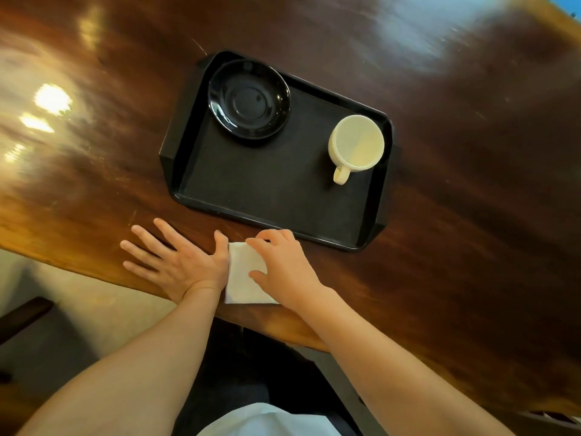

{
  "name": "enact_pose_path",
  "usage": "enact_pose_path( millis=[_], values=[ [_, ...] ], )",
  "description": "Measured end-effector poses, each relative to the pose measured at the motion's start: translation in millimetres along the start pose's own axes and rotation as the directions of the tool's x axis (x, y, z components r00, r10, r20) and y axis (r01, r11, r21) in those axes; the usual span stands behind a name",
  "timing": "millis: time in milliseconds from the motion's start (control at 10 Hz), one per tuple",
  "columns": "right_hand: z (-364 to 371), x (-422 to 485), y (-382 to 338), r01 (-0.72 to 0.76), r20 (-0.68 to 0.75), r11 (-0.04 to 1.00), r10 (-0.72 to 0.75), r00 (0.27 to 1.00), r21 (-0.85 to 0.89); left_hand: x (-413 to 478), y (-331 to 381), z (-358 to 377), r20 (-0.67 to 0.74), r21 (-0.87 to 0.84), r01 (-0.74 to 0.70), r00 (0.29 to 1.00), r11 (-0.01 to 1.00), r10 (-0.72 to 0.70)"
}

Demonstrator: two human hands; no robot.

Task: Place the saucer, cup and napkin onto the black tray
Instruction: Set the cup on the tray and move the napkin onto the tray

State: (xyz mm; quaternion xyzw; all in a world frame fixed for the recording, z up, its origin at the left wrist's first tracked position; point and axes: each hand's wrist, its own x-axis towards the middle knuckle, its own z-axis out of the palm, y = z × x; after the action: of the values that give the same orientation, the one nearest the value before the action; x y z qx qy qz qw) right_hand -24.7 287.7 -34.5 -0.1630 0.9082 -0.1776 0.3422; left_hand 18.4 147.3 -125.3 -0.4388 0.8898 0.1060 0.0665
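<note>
napkin (243, 275) on table (471, 184) under curled right hand (284, 265), left hand (176, 261) flat, splayed, saucer (249, 99), cup (356, 143) on tray (276, 196)

Under your fingers lies a glossy, dark brown wooden bench (440, 215), streaked with bright glare well to their left and far beyond them. Its near edge runs slantwise just behind your fingers. Below that edge you see pale floor (103, 309) to the left, with something dark, blurred, on it.
</note>
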Motion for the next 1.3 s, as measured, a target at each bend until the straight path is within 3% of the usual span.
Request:
enact_pose_path(
  millis=[100, 300, 700, 900, 1000, 1300],
  values=[
    [12.2, 4.4, -1.2, 0.001, 0.005, 0.991, 0.000, 1.000, -0.135, 0.3, -1.8, 0.5, 0.001, 0.008, -0.002, 1.000, 1.000, 0.002],
    [17.1, 6.1, -2.1, -0.069, 0.027, 0.967, 0.078, 0.997, -0.245, -0.3, -1.5, -0.8, 0.001, 0.016, -0.001, 1.000, 1.000, 0.001],
    [-1.1, 5.8, 10.6, -0.223, 0.169, 0.969, 0.203, 0.965, 0.108, 0.1, -2.3, -0.4, 0.000, 0.024, 0.002, 1.000, 1.000, -0.002],
    [-37.7, 4.8, 19.3, -0.189, 0.242, 0.928, 0.113, 0.964, 0.321, 0.7, -2.7, 0.2, 0.005, 0.023, -0.004, 1.000, 1.000, 0.004],
    [-59.3, 7.9, 20.9, -0.147, 0.202, 0.930, 0.082, 0.976, 0.336, 0.8, -3.8, 0.9, 0.013, 0.027, -0.005, 1.000, 1.000, 0.004],
    [-115.0, 32.2, 32.9, -0.171, 0.058, 0.825, 0.166, 0.984, 0.538, 0.1, -3.0, -0.5, 0.018, 0.016, 0.006, 1.000, 1.000, -0.006]
  ],
)
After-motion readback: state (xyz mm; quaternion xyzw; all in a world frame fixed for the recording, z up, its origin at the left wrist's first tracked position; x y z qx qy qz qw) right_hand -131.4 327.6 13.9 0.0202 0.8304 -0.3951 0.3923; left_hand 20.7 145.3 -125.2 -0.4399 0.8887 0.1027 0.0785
